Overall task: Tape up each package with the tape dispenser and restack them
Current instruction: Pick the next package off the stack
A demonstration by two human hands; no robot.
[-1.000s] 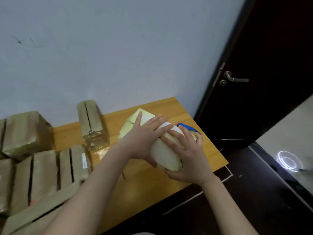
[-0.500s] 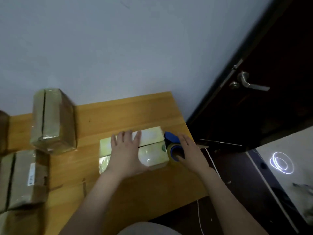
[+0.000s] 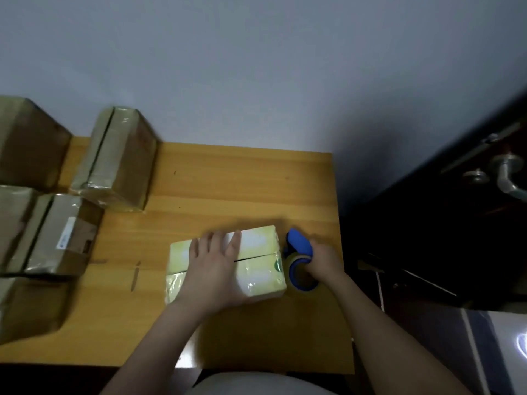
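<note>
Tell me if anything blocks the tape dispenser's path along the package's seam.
The left hand lies over the seam's left stretch. At the package's right end, nothing visible separates it from the tape dispenser in the right hand.

I log three entries.
1. Pale yellow package (image 3: 258, 259): lies flat, a dark seam across its top, under my left hand (image 3: 214, 269).
2. Blue tape dispenser (image 3: 299, 245) with its roll: touches the package's right end, gripped by my right hand (image 3: 323, 259).
3. Brown packages (image 3: 117, 158): grouped at the left.
</note>
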